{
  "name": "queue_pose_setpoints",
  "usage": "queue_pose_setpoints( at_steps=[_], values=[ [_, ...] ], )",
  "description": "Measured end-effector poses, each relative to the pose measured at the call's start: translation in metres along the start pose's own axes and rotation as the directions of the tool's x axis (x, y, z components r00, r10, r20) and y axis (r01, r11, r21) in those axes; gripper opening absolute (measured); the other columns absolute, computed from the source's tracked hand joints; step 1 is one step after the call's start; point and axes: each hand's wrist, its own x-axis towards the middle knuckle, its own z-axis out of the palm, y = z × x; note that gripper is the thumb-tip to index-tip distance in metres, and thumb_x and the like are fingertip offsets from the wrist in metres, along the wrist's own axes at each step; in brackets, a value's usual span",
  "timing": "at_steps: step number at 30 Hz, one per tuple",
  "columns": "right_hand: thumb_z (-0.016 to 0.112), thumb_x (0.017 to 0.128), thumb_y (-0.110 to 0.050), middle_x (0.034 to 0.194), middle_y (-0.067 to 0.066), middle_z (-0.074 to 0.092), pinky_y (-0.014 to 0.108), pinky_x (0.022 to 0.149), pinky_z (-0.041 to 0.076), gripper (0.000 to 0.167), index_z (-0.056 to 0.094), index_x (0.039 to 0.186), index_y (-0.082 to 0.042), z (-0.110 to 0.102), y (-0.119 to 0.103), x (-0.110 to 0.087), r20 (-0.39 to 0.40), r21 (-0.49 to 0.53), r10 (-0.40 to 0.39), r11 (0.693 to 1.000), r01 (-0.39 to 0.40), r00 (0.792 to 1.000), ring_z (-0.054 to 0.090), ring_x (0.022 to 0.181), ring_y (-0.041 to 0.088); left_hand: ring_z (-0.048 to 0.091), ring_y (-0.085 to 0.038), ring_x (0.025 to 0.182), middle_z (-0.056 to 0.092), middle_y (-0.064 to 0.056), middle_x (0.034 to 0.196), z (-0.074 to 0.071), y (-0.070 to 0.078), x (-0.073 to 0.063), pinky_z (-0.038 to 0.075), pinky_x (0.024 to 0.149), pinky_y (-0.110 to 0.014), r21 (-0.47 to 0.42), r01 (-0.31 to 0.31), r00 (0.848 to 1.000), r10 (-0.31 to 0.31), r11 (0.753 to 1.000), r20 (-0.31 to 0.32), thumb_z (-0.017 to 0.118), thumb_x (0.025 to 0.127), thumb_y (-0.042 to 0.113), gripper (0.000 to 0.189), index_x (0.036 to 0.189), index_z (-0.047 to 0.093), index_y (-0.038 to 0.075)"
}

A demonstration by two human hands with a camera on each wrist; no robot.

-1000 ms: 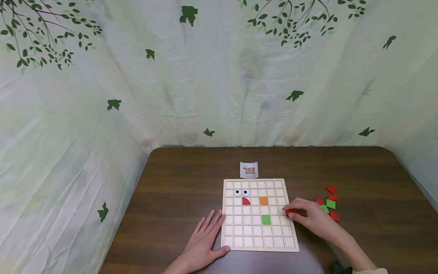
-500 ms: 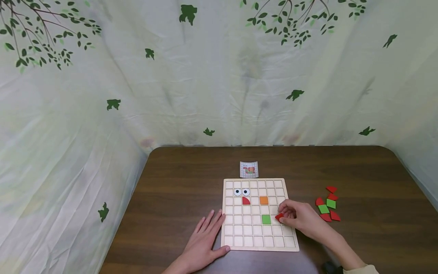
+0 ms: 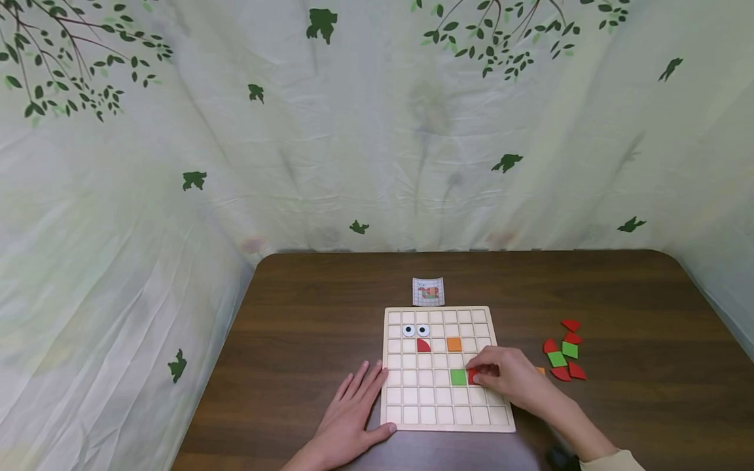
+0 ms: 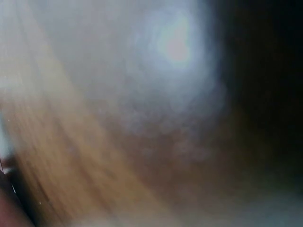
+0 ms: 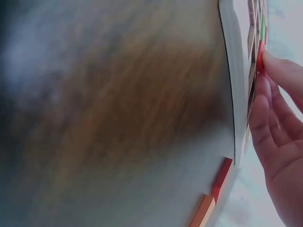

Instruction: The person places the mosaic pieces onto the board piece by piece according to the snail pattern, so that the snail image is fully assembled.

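A wooden grid board (image 3: 424,397) lies on the table. My right hand (image 3: 512,376) pinches a red piece (image 3: 472,376) between thumb and fingers, in the cell just right of a green square tile (image 3: 458,377). From the right wrist view, thumb and fingers meet on the red piece (image 5: 260,56) at the board's surface; the fingers hide part of its shape. My left hand (image 3: 351,418) lies flat with straight fingers, its fingertips and thumb touching the board's left edge. Also on the board are two eye discs (image 3: 415,330), a red quarter-round (image 3: 423,345) and an orange square (image 3: 454,344).
Several loose red and green tiles (image 3: 556,359) lie right of the board. An orange piece (image 3: 540,371) peeks out behind my right hand. Beyond the board is a picture card (image 3: 428,292) with a gridded figure. The left wrist view shows only blurred tabletop.
My right hand has carried the red piece leftward from the board's right edge to the cell beside the green tile. My left hand has stayed in place.
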Motion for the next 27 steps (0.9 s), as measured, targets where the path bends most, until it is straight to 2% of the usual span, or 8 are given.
queue_pose_setpoints(
  at_steps=[6, 9, 14, 18, 21, 27],
  values=[
    [0.077, 0.084, -0.008, 0.085, -0.017, 0.063, 0.024, 0.067, 0.050, 0.019, 0.074, 0.094, -0.023, 0.001, -0.002, -0.003, -0.008, 0.003, 0.019, 1.000, -0.019, 1.000, 0.055, 0.075, 0.002, 0.016, -0.026, 0.148, 0.022, -0.002, 0.162, -0.001, 0.000, 0.000, 0.011, 0.113, -0.044, 0.004, 0.003, 1.000, -0.003, 1.000, -0.005, 0.052, 0.090, 0.066, 0.087, 0.157, 0.027, 0.016],
    [0.077, 0.085, -0.010, 0.086, -0.017, 0.064, 0.024, 0.069, 0.050, 0.018, 0.074, 0.095, -0.025, -0.002, -0.001, -0.006, 0.000, 0.010, 0.054, 0.998, -0.054, 0.999, 0.055, 0.076, 0.003, 0.015, -0.026, 0.148, 0.021, -0.002, 0.162, -0.001, 0.001, 0.000, 0.012, 0.113, -0.045, -0.002, 0.000, 1.000, 0.000, 1.000, 0.000, 0.052, 0.090, 0.066, 0.087, 0.157, 0.026, 0.016],
    [0.076, 0.086, -0.012, 0.084, -0.015, 0.064, 0.023, 0.065, 0.048, 0.018, 0.074, 0.099, -0.024, -0.014, 0.003, -0.013, 0.000, 0.022, 0.122, 0.992, -0.122, 0.992, 0.054, 0.074, 0.005, 0.012, -0.024, 0.149, 0.019, 0.000, 0.163, 0.000, 0.001, 0.001, 0.008, 0.113, -0.042, -0.021, 0.014, 1.000, -0.014, 1.000, 0.020, 0.051, 0.090, 0.067, 0.088, 0.157, 0.025, 0.018],
    [0.075, 0.086, -0.009, 0.083, -0.013, 0.063, 0.023, 0.065, 0.049, 0.019, 0.073, 0.101, -0.022, -0.025, 0.011, -0.019, -0.029, 0.005, 0.140, 0.990, -0.140, 0.990, 0.054, 0.073, 0.006, 0.015, -0.026, 0.149, 0.021, -0.002, 0.163, 0.001, 0.000, 0.000, 0.007, 0.113, -0.040, -0.004, 0.001, 1.000, -0.001, 1.000, -0.002, 0.051, 0.090, 0.067, 0.088, 0.157, 0.026, 0.017],
    [0.076, 0.086, -0.010, 0.087, -0.014, 0.065, 0.024, 0.068, 0.051, 0.020, 0.073, 0.102, -0.021, -0.034, 0.018, -0.024, -0.052, -0.012, 0.154, 0.988, -0.155, 0.987, 0.056, 0.075, 0.006, 0.018, -0.028, 0.148, 0.024, -0.003, 0.162, 0.001, 0.000, -0.001, 0.009, 0.113, -0.040, 0.006, -0.012, 0.999, 0.013, 1.000, -0.030, 0.053, 0.090, 0.066, 0.087, 0.156, 0.028, 0.015],
    [0.076, 0.087, -0.015, 0.101, -0.012, 0.068, 0.027, 0.068, 0.052, 0.023, 0.073, 0.108, -0.022, -0.054, 0.029, -0.036, -0.102, -0.046, 0.214, 0.975, -0.219, 0.972, 0.059, 0.081, 0.008, 0.017, -0.027, 0.148, 0.023, -0.002, 0.162, -0.001, 0.001, 0.000, 0.012, 0.112, -0.043, -0.001, -0.002, 1.000, 0.002, 1.000, -0.015, 0.051, 0.090, 0.067, 0.087, 0.157, 0.027, 0.016]
  ],
)
